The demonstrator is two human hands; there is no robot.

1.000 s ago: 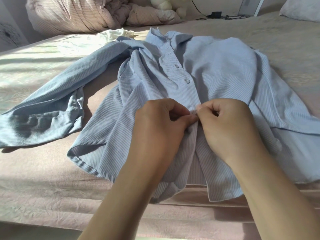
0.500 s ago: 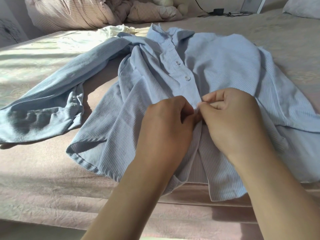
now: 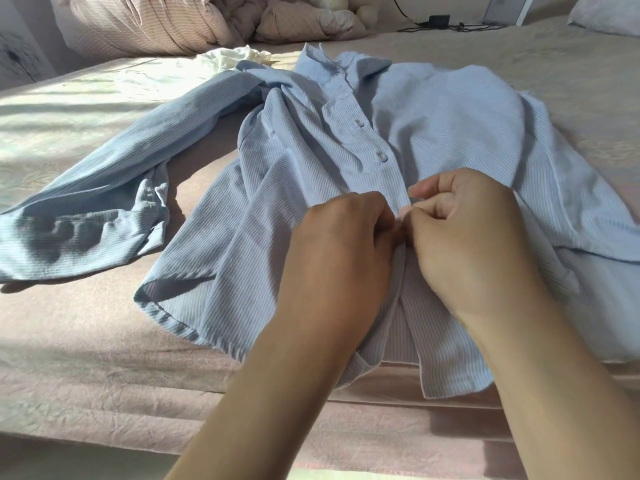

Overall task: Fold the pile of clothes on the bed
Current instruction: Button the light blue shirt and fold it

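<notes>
Item: light blue pinstriped button-up shirt (image 3: 450, 126), spread front-up on pink-covered bed (image 3: 86, 358); one sleeve trailed leftward. Left hand (image 3: 341, 251) and right hand (image 3: 464, 233) both pinched the shirt's front placket below two fastened buttons. Surroundings: crumpled white garment (image 3: 235, 58) behind collar; bunched pink striped duvet (image 3: 156, 26) beyond; black cable (image 3: 450, 26) far right. Bare bedcover lay along the near edge.

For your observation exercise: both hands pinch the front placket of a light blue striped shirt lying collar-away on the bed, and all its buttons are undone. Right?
Not quite. The head view shows two buttons fastened above the hands; the rest stands.
</notes>
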